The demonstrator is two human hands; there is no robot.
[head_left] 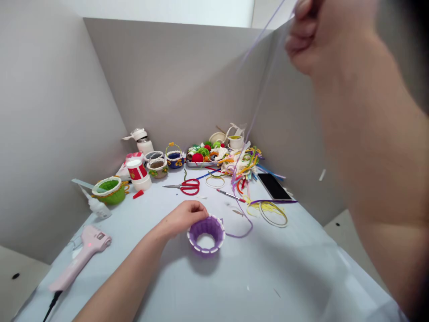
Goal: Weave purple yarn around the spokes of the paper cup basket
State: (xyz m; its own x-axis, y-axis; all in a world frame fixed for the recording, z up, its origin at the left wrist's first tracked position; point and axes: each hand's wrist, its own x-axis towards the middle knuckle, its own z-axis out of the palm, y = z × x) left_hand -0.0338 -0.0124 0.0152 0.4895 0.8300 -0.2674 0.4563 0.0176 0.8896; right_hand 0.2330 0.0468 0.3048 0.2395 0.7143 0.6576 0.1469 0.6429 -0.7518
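Observation:
A small purple woven basket [215, 230] with white stake tips round its rim sits on the table, its middle open to the white below. My left hand [189, 217] is closed on the far left part of its rim. High at the upper right, my right hand [303, 38] is closed on a purple yarn [256, 116], partly cut off by the frame and blurred. The yarn runs down from that hand to the table, then loops [246, 233] back to the basket's right side.
Red-handled scissors [191, 187], a pen [231, 195], a hoop [273, 214] and a phone [275, 186] lie beyond the basket. A pink glue gun [82, 255] rests at left. A green basket [114, 197], a paper cup [137, 172] and a yarn tray [203, 164] stand farther back.

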